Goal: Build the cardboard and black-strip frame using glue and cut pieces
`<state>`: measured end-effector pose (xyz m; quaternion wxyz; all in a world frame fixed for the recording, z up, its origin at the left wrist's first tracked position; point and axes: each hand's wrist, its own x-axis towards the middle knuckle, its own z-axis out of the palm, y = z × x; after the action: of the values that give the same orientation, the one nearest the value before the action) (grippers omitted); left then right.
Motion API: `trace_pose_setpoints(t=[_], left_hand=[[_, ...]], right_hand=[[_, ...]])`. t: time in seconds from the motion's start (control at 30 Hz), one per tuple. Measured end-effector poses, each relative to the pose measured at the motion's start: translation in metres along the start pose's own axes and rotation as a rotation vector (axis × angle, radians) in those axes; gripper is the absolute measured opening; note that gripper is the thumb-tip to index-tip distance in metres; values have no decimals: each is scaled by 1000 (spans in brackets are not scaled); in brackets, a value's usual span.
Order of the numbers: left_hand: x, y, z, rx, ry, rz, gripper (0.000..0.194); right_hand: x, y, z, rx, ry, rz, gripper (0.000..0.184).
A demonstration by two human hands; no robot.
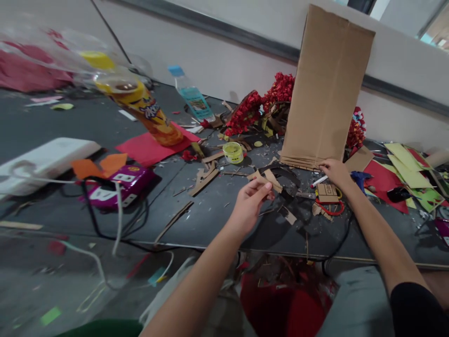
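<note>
My left hand (250, 201) pinches a small strip of brown cardboard (272, 179) between thumb and fingers, just above the dark table. My right hand (336, 172) has its fingers drawn together at the lower edge of a tall cardboard sheet (326, 89), which stands leaning against the wall. Whether those fingertips grip the edge or something small is hidden. Below that hand lie a white pen-like stick (320, 180) and scissors with red and yellow handles (331, 210). A small cardboard piece (327, 192) rests over the handles.
Cardboard scraps (206, 179) litter the table. Leftward are a yellow-lidded tub (233, 153), a tilted-looking drink bottle (150, 112), a blue-capped bottle (196, 100) and a purple power strip (121, 187) with cables. Red crumpled decorations (245, 112) sit behind; coloured paper (409, 164) lies right.
</note>
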<state>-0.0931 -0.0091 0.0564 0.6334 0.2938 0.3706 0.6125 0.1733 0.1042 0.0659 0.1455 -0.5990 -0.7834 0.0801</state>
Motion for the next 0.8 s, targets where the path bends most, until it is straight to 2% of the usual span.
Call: trace_pose_setpoints(t=[0.17, 0.23, 0.27, 0.37, 0.47, 0.63, 0.73, 0.8], left_hand=[[-3, 2, 8, -115, -2, -34, 32], [-8, 2, 13, -149, -20, -62, 33], [-10, 3, 15, -153, -35, -78, 32], [-18, 5, 22, -148, -85, -107, 31], [-23, 4, 26, -156, -107, -116, 32], [-28, -2, 37, -152, -112, -160, 32], [-29, -6, 45, -168, -120, -201, 31], [-30, -9, 50, -194, -113, -222, 29]], right_hand=[[-51, -23, -12, 302, 127, 53, 41], [-77, -36, -18, 710, 181, 148, 42], [-89, -41, -21, 845, 209, 196, 41], [-119, -52, -26, 1046, 280, 274, 36], [-138, -53, -25, 1111, 319, 252, 30], [-158, -51, -21, 1125, 262, 58, 16], [-162, -55, -25, 1042, 275, -65, 15], [-162, -58, -27, 919, 330, -148, 24]])
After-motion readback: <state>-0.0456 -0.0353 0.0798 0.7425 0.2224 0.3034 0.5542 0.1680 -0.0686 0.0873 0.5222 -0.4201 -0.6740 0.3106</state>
